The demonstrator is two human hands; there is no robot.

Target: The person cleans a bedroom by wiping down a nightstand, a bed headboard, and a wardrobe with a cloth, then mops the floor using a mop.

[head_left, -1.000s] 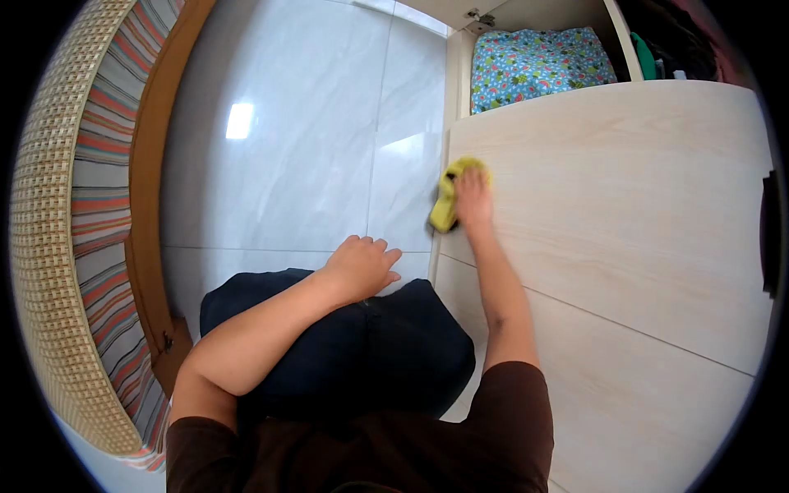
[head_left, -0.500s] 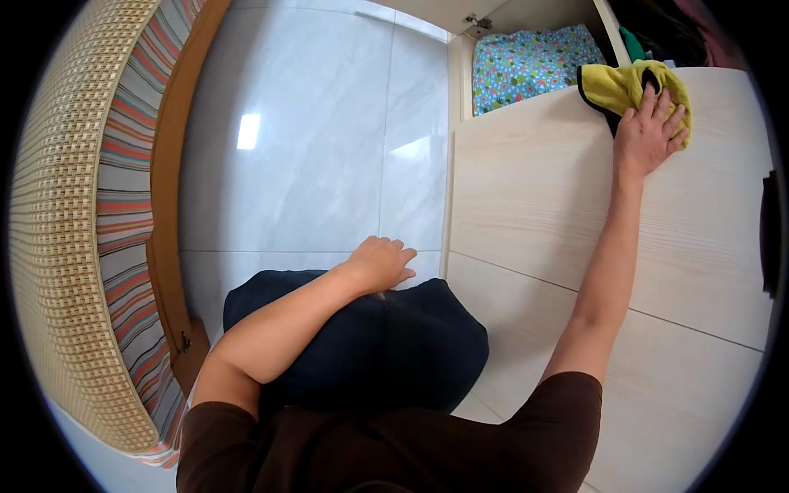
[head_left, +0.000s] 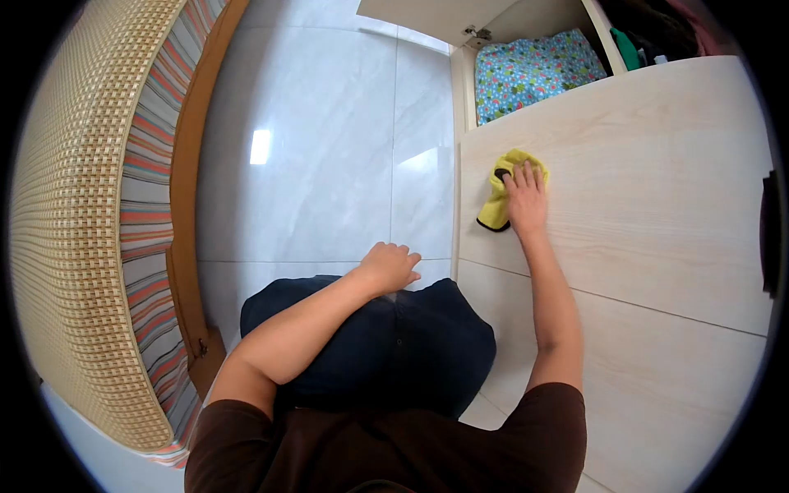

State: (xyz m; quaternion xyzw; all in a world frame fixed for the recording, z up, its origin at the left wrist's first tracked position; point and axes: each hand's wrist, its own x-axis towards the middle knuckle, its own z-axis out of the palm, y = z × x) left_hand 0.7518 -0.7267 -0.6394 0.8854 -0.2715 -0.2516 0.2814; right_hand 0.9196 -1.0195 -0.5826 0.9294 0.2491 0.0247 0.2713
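My right hand point(head_left: 527, 197) presses a yellow cleaning cloth point(head_left: 496, 211) with dark edging against the pale wood-grain cabinet front point(head_left: 641, 189). Its fingers lie over the bunched cloth, near the front's left edge. A folded end of the cloth hangs out to the left of the hand. My left hand point(head_left: 389, 268) hovers at my knees over the dark trousers point(head_left: 370, 353). Its fingers are loosely bent and a little apart, with nothing visible in them; the palm side is hidden.
An open compartment above holds a blue patterned fabric bundle point(head_left: 534, 74); dark clothes point(head_left: 657, 33) sit beside it. Its door point(head_left: 419, 15) stands open on a hinge. Grey floor tiles point(head_left: 312, 148) lie left of the cabinet. A bed with woven matting point(head_left: 99, 222) borders the left side.
My right hand has moved the yellow cloth left and down across the cabinet front, from its upper edge. My left hand has stayed over my knees. The view has shifted slightly.
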